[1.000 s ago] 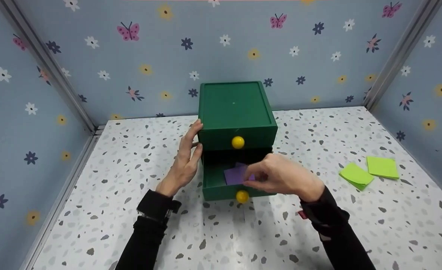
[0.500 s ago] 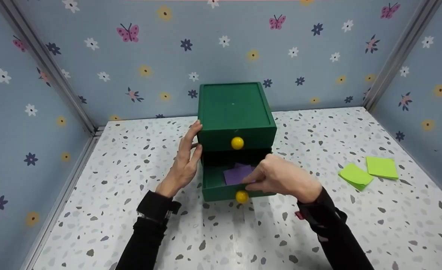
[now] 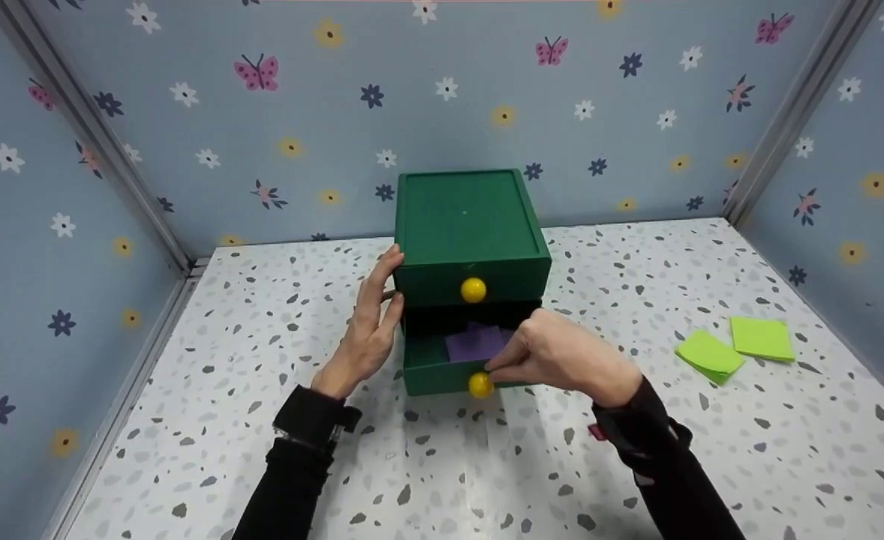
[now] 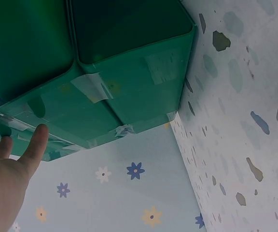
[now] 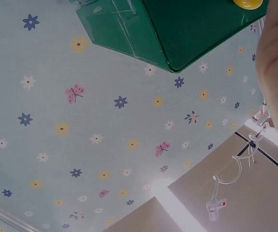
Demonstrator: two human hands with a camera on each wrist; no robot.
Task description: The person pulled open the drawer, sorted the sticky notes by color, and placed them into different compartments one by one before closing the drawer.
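Observation:
A green two-drawer cabinet point(image 3: 468, 217) stands toward the back of the table. Its lower drawer point(image 3: 438, 379) is partly out, with purple paper notes point(image 3: 473, 346) lying inside. My right hand point(image 3: 569, 352) pinches the drawer's front rim, thumb and forefinger right beside the lower yellow knob point(image 3: 480, 385). Against the cabinet's left side rests my left hand point(image 3: 363, 334), its fingers extended. In the left wrist view, that hand's fingers point(image 4: 35, 145) reach to the taped green side wall point(image 4: 148, 82). The upper drawer, with its own yellow knob point(image 3: 473, 290), is fully in.
Two lime-green sticky-note stacks point(image 3: 762, 339) lie to the right on the speckled white table point(image 3: 262, 465). A flower-patterned wall point(image 3: 322, 105) rises behind the cabinet, and similar panels close off both sides.
The lower drawer has slid slightly inward, with my right hand at its front. My right fingers have come down from above the notes to the rim. My left hand stays on the cabinet's side.

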